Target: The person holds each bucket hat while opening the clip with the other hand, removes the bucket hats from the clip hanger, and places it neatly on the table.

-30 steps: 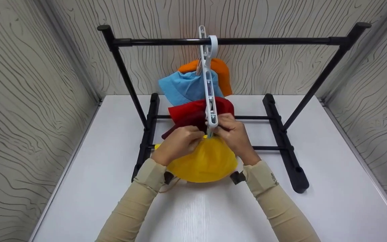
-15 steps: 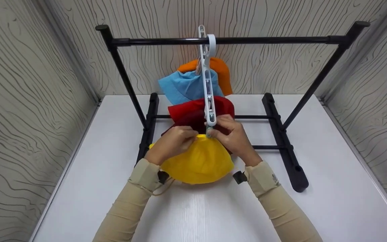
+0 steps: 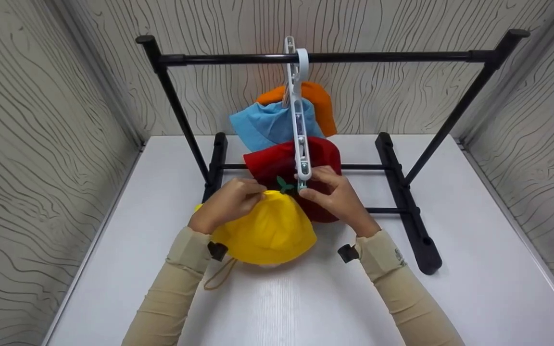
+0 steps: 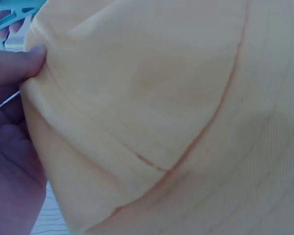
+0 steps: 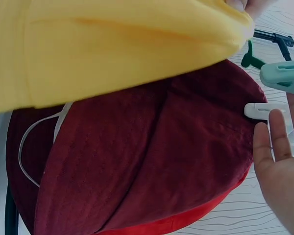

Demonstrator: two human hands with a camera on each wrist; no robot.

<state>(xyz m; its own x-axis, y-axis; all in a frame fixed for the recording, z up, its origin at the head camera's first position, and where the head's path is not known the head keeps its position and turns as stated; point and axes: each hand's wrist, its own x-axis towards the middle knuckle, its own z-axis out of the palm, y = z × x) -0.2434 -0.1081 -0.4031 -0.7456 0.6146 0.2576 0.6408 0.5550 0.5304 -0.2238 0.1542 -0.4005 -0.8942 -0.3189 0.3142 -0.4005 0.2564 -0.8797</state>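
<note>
My left hand (image 3: 229,202) pinches the crown of a yellow hat (image 3: 267,230), also large and pale in the left wrist view. The hat hangs left of the front end of a white hanger (image 3: 302,144). At that end my right hand (image 3: 332,197) holds a pale green clothespin (image 5: 284,76) with thumb and finger, its other fingers spread. Nothing sits in the clothespin's tip. Below it, a white clip (image 5: 257,110) grips a dark red hat (image 5: 137,161). A green leaf-shaped tab (image 3: 284,185) shows between the yellow hat and the hanger.
The hanger hooks over the bar of a black rack (image 3: 383,57). Further back on it hang a red hat (image 3: 325,151), a light blue hat (image 3: 267,125) and an orange hat (image 3: 322,103). Patterned panels (image 3: 27,144) wall in the white table (image 3: 128,250).
My left hand has drawn the yellow hat left, off the clothespin and the hanger's end. The green tab has come into view. My right hand stays near the clothespin.
</note>
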